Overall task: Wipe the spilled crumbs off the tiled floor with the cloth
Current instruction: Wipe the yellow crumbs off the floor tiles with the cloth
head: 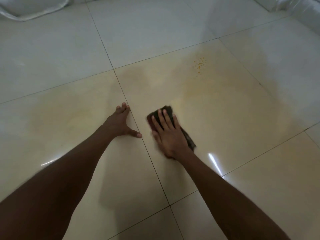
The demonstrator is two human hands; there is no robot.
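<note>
I'm pressing the cloth (187, 135) flat under my spread right hand (168, 134), left hand (121, 122) splayed empty bracing on the floor (69, 118), and I'm judging the crumbs (199, 64), lying well apart toward the floor's far right, are needing a forward push.

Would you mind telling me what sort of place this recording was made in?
Probably an indoor room in a home: a glossy tiled floor with dark grout lines, and white bedding-like fabric at its far edge. Which room, I cannot tell.

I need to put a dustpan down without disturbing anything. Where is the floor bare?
Bare tiles lie left of the left hand, and right of the cloth under the right hand. Avoid the orange crumbs beyond the cloth. White plastic-wrapped bundles crowd the far corners.
</note>
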